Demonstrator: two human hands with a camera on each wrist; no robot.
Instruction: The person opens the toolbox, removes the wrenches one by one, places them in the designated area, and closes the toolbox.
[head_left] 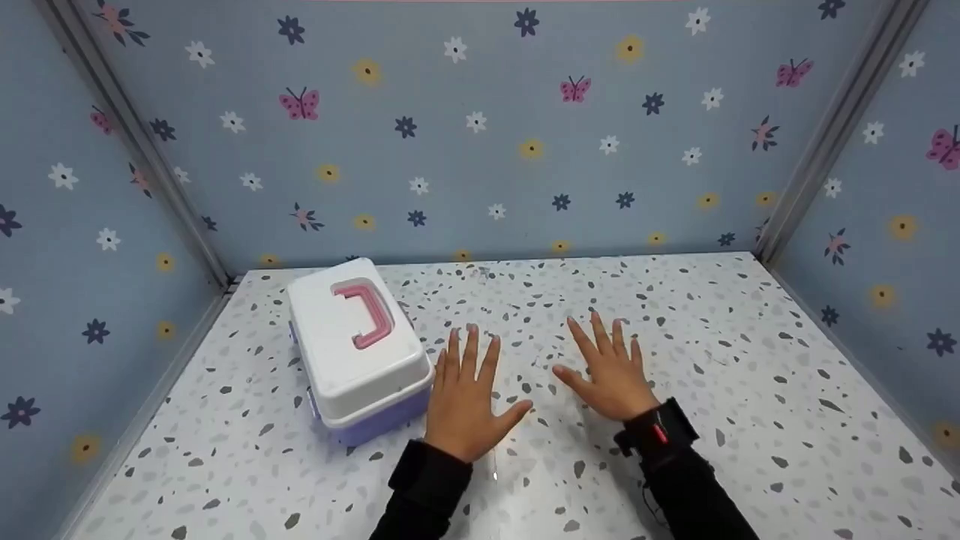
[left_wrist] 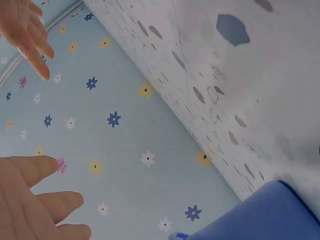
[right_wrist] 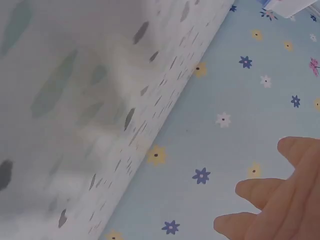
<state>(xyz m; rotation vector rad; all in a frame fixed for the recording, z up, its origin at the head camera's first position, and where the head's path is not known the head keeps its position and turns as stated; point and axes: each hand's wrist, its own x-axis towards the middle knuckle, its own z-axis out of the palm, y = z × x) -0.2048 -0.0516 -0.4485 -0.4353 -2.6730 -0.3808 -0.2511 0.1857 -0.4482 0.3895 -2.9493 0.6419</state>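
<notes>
A storage box [head_left: 330, 352] with a white lid, a pink handle and a purple base stands on the left part of the table, set at a slant. My left hand [head_left: 466, 409] is spread palm down beside the box's right front corner, its fingers overlapping the box's edge in the head view. In the left wrist view the box's base [left_wrist: 265, 215] shows at the lower right. My right hand [head_left: 611, 379] is held over the table to the right, fingers straight and spread. Neither hand holds anything.
The speckled white table [head_left: 705, 337] is bounded by a flowered blue back wall [head_left: 480, 90] and side panels [head_left: 900, 285]. Metal posts [head_left: 817, 142] stand at the corners. A black band [head_left: 656, 431] with a cable is strapped on the right wrist.
</notes>
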